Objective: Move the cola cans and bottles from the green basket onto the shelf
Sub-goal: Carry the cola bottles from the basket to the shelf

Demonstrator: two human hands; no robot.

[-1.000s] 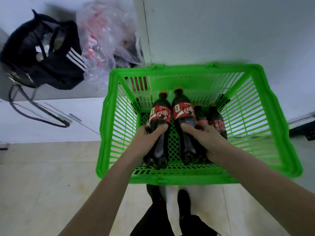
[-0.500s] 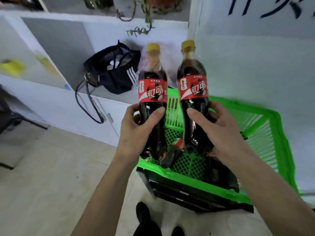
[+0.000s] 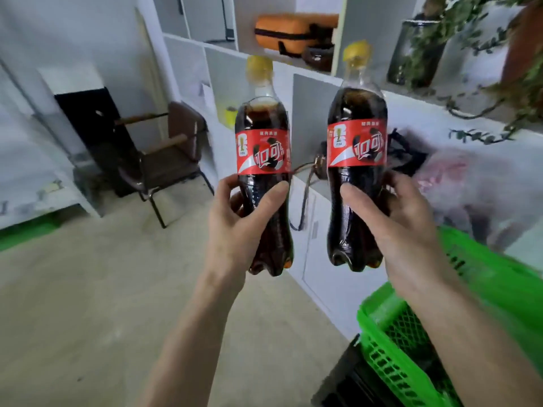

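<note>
I hold two cola bottles upright in the air in front of the white shelf [image 3: 311, 74]. My left hand [image 3: 238, 221] grips the lower half of the left cola bottle [image 3: 263, 148], which has a red label and a yellow cap. My right hand [image 3: 402, 227] grips the right cola bottle [image 3: 357, 133] the same way. Both bottles are clear of the green basket [image 3: 482, 277], which sits low at the right; its contents are hidden from this angle.
A brown chair [image 3: 164, 154] stands at the left by the shelf end. On the shelf are an orange case [image 3: 293, 32], a black bag [image 3: 408, 157], a plastic bag [image 3: 458, 177] and trailing plants [image 3: 482, 54]. Open floor [image 3: 102, 289] lies to the left.
Both hands lifted the two bottles out of the basket and carried them up and leftward. The view swung up from the basket toward the shelf and chair.
</note>
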